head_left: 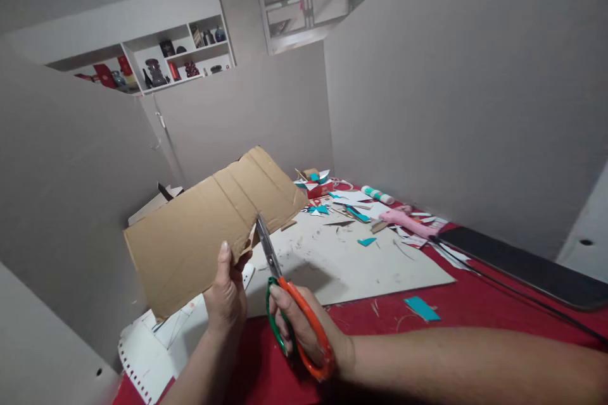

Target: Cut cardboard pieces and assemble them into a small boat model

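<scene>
A large brown sheet of cardboard (204,228), creased across its right part, is held tilted above the table. My left hand (227,294) grips its lower edge, thumb on the near face and the other fingers mostly hidden behind. In my right hand (304,323) is a pair of scissors (268,250) with one orange and one green handle, fingers wrapped through the loops. The blades point up and away, and their tips meet the cardboard's lower edge beside a short cut with a small bent flap. How far the blades are parted I cannot tell.
A pale board (380,272) lies on the red tablecloth (365,319). Paper and blue scraps (367,242), a glue stick (377,195), a pink-handled tool (411,223) and a long black object (517,266) are on the right. Spiral notebook paper (142,361) lies lower left. Grey panels surround the table.
</scene>
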The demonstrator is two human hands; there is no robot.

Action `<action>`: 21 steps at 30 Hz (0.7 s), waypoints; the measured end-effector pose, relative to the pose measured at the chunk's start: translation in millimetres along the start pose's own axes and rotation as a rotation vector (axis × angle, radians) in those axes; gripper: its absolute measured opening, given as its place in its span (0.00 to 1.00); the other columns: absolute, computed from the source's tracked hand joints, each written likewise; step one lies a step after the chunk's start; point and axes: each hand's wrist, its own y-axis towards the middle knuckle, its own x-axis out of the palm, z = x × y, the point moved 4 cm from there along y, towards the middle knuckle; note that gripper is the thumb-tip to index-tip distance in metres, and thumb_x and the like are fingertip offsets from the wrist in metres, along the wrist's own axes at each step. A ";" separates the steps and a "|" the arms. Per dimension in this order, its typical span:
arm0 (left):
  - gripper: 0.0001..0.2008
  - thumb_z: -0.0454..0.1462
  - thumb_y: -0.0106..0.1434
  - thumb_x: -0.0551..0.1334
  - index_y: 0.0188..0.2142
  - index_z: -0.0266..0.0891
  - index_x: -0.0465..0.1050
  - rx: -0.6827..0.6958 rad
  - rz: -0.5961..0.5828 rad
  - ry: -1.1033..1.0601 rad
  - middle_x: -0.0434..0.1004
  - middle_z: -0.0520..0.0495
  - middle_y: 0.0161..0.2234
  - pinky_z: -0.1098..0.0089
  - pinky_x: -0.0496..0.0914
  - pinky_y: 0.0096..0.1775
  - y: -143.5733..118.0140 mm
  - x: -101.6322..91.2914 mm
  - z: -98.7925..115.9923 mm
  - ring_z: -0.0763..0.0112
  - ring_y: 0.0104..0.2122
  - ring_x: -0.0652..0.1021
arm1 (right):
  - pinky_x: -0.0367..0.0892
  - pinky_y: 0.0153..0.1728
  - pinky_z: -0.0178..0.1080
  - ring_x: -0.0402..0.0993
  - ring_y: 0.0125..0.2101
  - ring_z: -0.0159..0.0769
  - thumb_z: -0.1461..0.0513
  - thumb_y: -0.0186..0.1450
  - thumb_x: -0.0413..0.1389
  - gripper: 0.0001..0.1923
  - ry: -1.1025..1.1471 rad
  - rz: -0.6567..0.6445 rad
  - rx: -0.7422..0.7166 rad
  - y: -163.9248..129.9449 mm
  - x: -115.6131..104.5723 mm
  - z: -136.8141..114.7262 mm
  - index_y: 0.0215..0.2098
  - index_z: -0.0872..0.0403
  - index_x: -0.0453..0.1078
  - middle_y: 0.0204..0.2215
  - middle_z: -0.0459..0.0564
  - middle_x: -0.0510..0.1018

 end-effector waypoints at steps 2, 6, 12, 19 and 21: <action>0.10 0.42 0.49 0.72 0.28 0.40 0.75 -0.029 0.010 -0.064 0.82 0.53 0.30 0.71 0.74 0.34 -5.2 11.9 -4.3 0.68 0.34 0.82 | 0.57 0.13 0.28 0.58 0.11 0.24 0.36 0.61 0.49 0.30 -0.005 -0.009 0.018 -3.7 -1.9 0.0 0.28 0.55 0.62 0.13 0.38 0.62; 0.09 0.38 0.50 0.71 0.26 0.36 0.76 -0.070 0.013 -0.104 0.81 0.51 0.25 0.74 0.72 0.30 -8.1 30.1 -10.3 0.72 0.28 0.81 | 0.58 0.13 0.28 0.58 0.11 0.24 0.36 0.61 0.49 0.31 0.009 -0.038 0.064 -3.7 -3.7 2.2 0.30 0.55 0.63 0.13 0.38 0.62; 0.05 0.34 0.53 0.68 0.24 0.36 0.75 -0.035 0.033 -0.073 0.79 0.52 0.22 0.72 0.72 0.36 7.6 33.0 -12.1 0.74 0.24 0.79 | 0.62 0.16 0.31 0.59 0.12 0.25 0.30 0.54 0.47 0.37 0.054 -0.065 0.168 1.8 -14.7 -5.5 0.31 0.55 0.63 0.13 0.37 0.62; 0.07 0.36 0.50 0.70 0.23 0.35 0.76 -0.051 -0.044 0.021 0.79 0.52 0.22 0.68 0.73 0.41 16.1 25.6 -24.8 0.70 0.28 0.81 | 0.62 0.18 0.32 0.61 0.15 0.26 0.29 0.52 0.47 0.39 0.002 -0.079 0.246 -5.8 -38.2 -13.7 0.32 0.55 0.65 0.16 0.38 0.63; 0.07 0.37 0.49 0.71 0.24 0.35 0.76 -0.058 -0.067 0.045 0.79 0.52 0.22 0.68 0.73 0.41 17.3 22.3 -27.0 0.70 0.28 0.81 | 0.61 0.18 0.32 0.61 0.15 0.26 0.29 0.52 0.47 0.39 -0.018 -0.107 0.256 -8.2 -44.4 -14.2 0.33 0.55 0.65 0.16 0.39 0.63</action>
